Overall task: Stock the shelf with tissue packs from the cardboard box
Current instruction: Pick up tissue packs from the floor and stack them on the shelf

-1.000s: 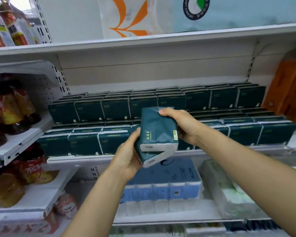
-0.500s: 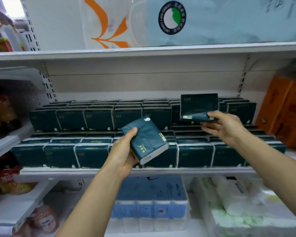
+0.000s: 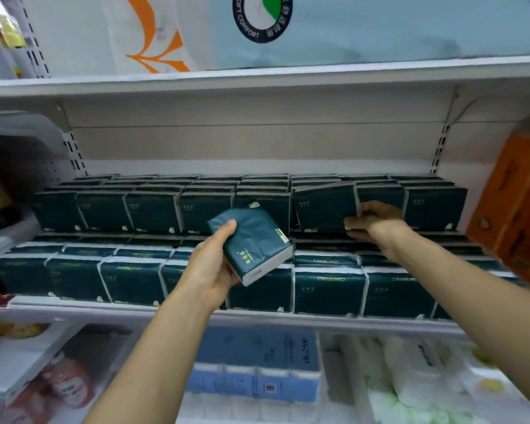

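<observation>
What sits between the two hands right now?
Head view: only shelved dark green tissue packs show in the gap between the left hand, which grips a tilted pack, and the right hand seating another pack.
</observation>
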Available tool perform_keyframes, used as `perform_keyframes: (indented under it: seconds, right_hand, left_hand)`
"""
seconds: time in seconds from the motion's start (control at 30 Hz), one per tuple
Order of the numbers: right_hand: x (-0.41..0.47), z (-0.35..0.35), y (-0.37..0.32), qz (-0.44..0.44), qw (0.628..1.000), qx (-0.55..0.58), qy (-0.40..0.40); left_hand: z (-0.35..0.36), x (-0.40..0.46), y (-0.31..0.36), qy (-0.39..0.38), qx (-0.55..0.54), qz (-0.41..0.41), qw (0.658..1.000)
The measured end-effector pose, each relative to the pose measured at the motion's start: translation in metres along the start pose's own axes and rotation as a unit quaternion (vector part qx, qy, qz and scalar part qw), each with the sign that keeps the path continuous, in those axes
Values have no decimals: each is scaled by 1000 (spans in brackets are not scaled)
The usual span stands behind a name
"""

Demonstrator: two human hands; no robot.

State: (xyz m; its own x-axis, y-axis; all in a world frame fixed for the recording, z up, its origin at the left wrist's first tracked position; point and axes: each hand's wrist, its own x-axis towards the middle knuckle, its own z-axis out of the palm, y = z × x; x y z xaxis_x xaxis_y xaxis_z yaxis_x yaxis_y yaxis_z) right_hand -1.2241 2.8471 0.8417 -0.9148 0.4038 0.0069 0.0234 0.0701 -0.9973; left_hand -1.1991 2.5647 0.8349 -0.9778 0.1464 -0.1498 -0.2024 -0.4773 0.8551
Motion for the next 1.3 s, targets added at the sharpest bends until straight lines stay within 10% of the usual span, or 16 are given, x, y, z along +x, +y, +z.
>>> perform_keyframes:
  seconds: [0.73,1.13,1.3]
  right_hand:
    - [17,8,8,-54,959,-278,-16]
    - [5,-6,-18,-140,976,-153,63]
    - [-27,-18,-48,-104,964,-172,-174]
  left_hand:
    - [15,11,-9,8,11,1,1000]
    - [41,9,-10,-13,31,11,999]
    - [76,6,-22,-103,132,6,986]
